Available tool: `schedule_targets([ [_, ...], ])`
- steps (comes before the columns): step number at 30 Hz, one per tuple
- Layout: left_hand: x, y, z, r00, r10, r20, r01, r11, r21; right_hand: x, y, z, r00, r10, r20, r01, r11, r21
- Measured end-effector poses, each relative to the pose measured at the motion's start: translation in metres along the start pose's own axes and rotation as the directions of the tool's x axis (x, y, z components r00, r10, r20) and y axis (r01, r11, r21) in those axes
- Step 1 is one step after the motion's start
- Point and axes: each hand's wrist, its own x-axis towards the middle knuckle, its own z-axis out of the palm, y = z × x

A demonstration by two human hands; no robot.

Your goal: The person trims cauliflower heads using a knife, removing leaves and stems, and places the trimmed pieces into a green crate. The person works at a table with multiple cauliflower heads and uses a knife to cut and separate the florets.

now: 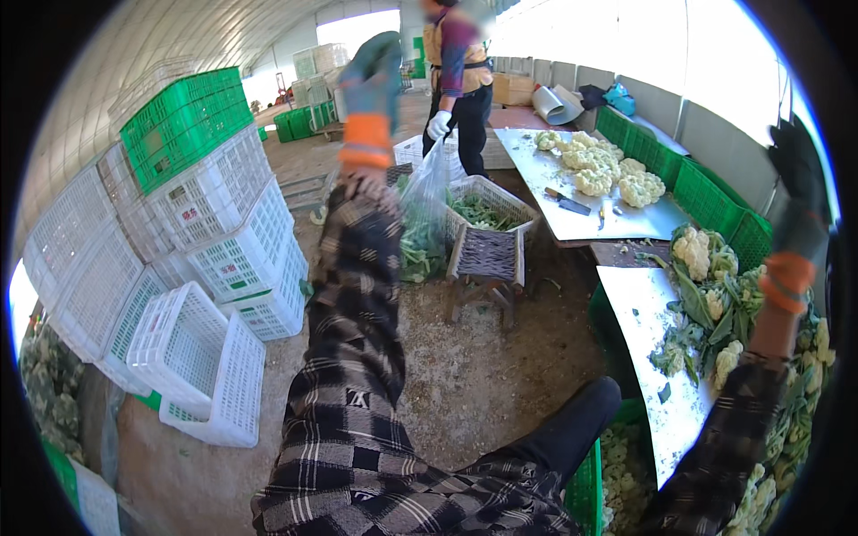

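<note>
My left hand [373, 74], in a grey-green glove with an orange cuff, is raised ahead of me and blurred; whether its fingers are closed does not show. At the right rim my right hand [798, 167], in a dark glove with an orange cuff, is lifted above the table with its fingers apart and nothing visible in them. Below it, leafy cauliflowers [694, 254] lie beside a metal sheet [637, 328]. On a farther metal sheet [523, 167] are trimmed cauliflower heads [590, 161], a cleaver-like knife [570, 203] and a smaller knife [602, 216].
A co-worker [459, 67] in white gloves holds a clear plastic bag [425, 214] of leaves. Near it stand a woven-top stool [488, 254] and a crate of leaves [529, 213]. White crates [234, 248] are stacked at left, a green crate [188, 127] on top. Green crates [714, 194] line the table.
</note>
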Motion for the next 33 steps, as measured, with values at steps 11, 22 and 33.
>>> schedule_targets([
  [11, -0.221, -0.089, 0.0, 0.816, -0.563, 0.129, 0.559, 0.714, -0.421, -0.087, 0.036, -0.085, 0.9, 0.433, -0.041, -0.435, 0.891, -0.13],
  [22, -0.158, 0.024, 0.072, 0.801, 0.213, 0.559, -0.251, 0.968, -0.01, -0.121, -0.017, -0.041, 0.84, 0.531, 0.111, -0.462, 0.808, -0.367],
  [33, -0.418, -0.123, -0.131, 0.262, -0.938, -0.227, 0.965, 0.258, 0.051, -0.389, 0.001, -0.129, 0.283, 0.956, -0.071, -0.956, 0.288, 0.062],
])
